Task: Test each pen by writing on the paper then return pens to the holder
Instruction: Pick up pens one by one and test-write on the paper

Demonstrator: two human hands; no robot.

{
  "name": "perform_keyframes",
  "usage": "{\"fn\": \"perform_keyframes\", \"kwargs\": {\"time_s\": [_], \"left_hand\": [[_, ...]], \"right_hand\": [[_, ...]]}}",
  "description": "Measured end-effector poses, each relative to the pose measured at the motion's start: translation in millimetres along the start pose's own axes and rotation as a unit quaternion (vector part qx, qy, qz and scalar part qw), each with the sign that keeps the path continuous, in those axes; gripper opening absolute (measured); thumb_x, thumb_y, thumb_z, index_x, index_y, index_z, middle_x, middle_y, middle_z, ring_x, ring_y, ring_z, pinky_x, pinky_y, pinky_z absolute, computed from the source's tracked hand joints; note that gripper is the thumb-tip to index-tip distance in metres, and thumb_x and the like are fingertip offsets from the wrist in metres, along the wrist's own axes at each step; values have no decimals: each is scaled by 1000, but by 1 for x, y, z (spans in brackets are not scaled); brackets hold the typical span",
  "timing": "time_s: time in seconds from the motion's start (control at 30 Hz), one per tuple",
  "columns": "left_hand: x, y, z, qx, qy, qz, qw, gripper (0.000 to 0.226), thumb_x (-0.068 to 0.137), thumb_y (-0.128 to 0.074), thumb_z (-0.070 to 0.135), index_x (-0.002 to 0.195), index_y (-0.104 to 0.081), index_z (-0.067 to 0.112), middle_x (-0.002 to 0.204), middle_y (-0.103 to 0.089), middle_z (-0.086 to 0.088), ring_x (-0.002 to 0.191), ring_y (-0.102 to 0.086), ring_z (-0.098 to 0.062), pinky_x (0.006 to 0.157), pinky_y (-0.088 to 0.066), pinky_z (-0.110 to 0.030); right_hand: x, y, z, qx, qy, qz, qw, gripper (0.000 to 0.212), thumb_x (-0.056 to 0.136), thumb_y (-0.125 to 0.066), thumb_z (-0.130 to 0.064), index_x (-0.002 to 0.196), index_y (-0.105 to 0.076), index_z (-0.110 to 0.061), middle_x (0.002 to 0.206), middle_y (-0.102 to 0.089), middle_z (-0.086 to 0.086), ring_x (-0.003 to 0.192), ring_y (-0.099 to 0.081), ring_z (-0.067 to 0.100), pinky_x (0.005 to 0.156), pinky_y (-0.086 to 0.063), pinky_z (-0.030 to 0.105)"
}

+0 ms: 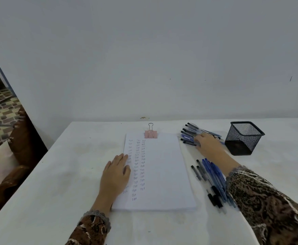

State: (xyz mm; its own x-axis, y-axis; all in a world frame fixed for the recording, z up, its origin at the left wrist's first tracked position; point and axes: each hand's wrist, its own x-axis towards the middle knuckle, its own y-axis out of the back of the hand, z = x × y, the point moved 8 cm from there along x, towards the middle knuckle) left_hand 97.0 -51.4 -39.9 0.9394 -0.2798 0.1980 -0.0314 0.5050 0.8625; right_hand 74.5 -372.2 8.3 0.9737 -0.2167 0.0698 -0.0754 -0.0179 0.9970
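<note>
On white table, bare wall — left fingers flat (right fingers unclear, on pens)

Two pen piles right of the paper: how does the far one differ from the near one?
The far pile lies crosswise, ends pointing at the paper; the near pile runs toward the camera. The right hand rests on the far pile; no hand touches the near pile, whose edge the sleeve hides. The far pile sits beside the holder; the near pile lies farther off. Both are blue and dark pens lying flat.
</note>
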Motion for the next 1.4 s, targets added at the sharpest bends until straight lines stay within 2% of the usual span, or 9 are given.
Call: {"fn": "perform_keyframes", "kwargs": {"time_s": [0.37, 0.5, 0.67, 0.8, 0.93, 1.03, 1.13, 1.27, 1.4], "left_hand": [[0, -1, 0, 1, -3, -7, 1000, 83, 73, -2, 53, 143, -33, 20, 151, -30, 4, 141, -20, -9, 115, -7, -26], [-1, -1, 0, -2, 3, -13, 1000, 64, 85, -17, 39, 144, -32, 20, 151, -28, 4, 141, -19, -9, 116, -6, -27], [0, -1, 1, -3, 2, -18, 1000, 48, 98, -27, 30, 145, -28, 20, 152, -25, 5, 142, -16, -8, 116, -4, -26], [1, -1, 0, 2, -1, -12, 1000, 47, 98, -30, 24, 145, -27, 20, 153, -25, 5, 142, -15, -8, 116, -4, -26], [0, 0, 1, 0, -3, -12, 1000, 47, 98, -31, 24, 145, -28, 20, 153, -25, 5, 142, -15, -8, 116, -4, -27], [0, 1, 2, 4, -6, -8, 1000, 47, 98, -31, 24, 145, -28, 20, 152, -26, 5, 142, -16, -8, 116, -5, -27], [0, -1, 1, 11, -8, -17, 1000, 51, 96, -21, 31, 145, -28, 19, 152, -26, 5, 141, -17, -8, 116, -6, -27], [1, -3, 0, 19, -10, -24, 999, 51, 96, -20, 32, 145, -27, 19, 152, -25, 5, 142, -15, -9, 116, -6, -27], [0, -1, 2, 20, -16, -24, 999, 50, 98, -21, 30, 146, -25, 19, 153, -23, 5, 142, -14, -9, 116, -5, -27]], "right_hand": [[1, -2, -3, -47, -13, 11, 999, 24, 95, -49, -27, 116, -57, -18, 136, -42, 2, 125, -43, 20, 94, -41, 37], [0, 6, -4, -21, -9, 26, 999, 18, 97, -46, -26, 111, -52, -16, 122, -53, 1, 111, -52, 21, 86, -41, 35], [-2, 27, 0, 212, -4, 101, 972, 11, 92, -55, -12, 102, -56, -8, 101, -62, 7, 91, -58, 26, 77, -43, 29], [-15, 47, 4, 556, -70, 147, 815, 17, 96, -45, -6, 95, -54, -21, 89, -53, -1, 56, -57, 9, 51, -44, 10], [-29, 38, -34, 853, -123, 16, 506, 30, 99, -34, -42, 80, -49, -24, 65, -44, -5, 40, -36, 10, 51, -28, 23], [-40, 35, -62, 921, -104, -14, 375, 57, 79, -30, -75, 61, -37, -21, 52, -30, -5, 44, -24, 16, 56, -18, 26], [-50, 30, -83, 946, -95, -6, 310, 63, 57, -40, -81, 54, -28, -19, 52, -21, -3, 49, -17, 17, 57, -17, 27], [-59, 21, -98, 959, -107, 19, 263, 47, 57, -48, -59, 48, -25, -19, 47, -18, -2, 53, -8, 19, 54, -14, 28], [-65, 7, -115, 975, -111, 28, 192, 51, 59, -54, -63, 51, -31, -18, 48, -20, -2, 43, -14, 17, 49, -17, 25]]}}
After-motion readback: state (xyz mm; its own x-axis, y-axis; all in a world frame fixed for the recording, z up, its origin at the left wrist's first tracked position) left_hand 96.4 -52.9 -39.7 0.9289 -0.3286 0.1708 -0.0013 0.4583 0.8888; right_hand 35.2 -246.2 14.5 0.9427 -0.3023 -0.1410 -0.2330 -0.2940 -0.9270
